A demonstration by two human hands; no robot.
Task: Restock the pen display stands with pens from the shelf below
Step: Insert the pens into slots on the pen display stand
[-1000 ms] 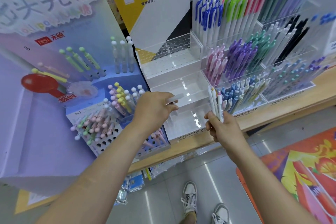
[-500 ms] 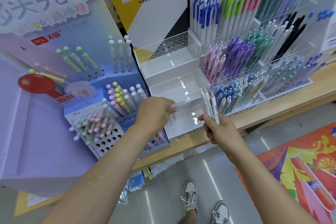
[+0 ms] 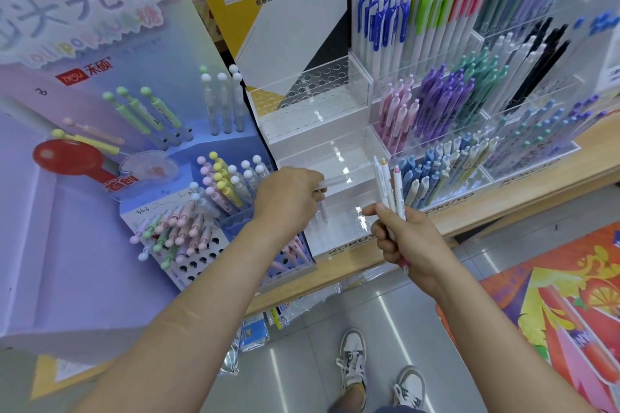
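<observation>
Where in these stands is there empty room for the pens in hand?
Bare: the holed top tier and middle tier of the clear stand, between the blue pastel-pen rack and the full pen stand. The left hand holds a white pen at its front tier. Crowded: that rack and the full stand's compartments.

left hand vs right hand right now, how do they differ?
Load: the left hand holds one white pen; the right hand holds a bunch of pens, at least three.
Pose: the left hand's white pen lies roughly level, pointing right over the clear stand; the right hand's bunch stands upright.
Shared: both hands have a closed grip on pale pens at the clear stand's front.
</observation>
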